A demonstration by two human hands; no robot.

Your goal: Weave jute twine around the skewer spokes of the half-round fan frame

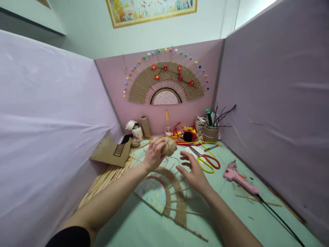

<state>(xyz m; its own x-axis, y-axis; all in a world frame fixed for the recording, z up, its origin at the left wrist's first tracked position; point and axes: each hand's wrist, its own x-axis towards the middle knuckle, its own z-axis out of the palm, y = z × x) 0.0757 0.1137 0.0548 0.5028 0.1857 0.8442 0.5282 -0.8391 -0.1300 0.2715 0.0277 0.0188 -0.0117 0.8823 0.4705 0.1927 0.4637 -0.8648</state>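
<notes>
While the green tabletop [144, 233] is walled in by a left panel [51, 103], a back panel [110, 79] and a right panel [272, 96], room is left along its near side, in front of the woven fan frame [180, 206]. On the left, space is narrowed by a bundle of thin sticks [108, 180] and a piece of cardboard [113, 151]; on the right, the strip between the right forearm and the right panel is shared by a pink glue gun [241, 180] and its cable. Red-handled scissors [211, 160] are set just beyond the right hand [193, 171]. The fan frame is laid between the forearms, its arched bands crossed by sticks whose tips are pointed outward. From the lower left, the left forearm is stretched forward, and a ball of twine [169, 146] is gripped by the curled fingers of the left hand [154, 152], above the frame's far edge. The right forearm is angled in from the lower right; the right hand is held apart from the ball, its fingers parted and loosely bent.
</notes>
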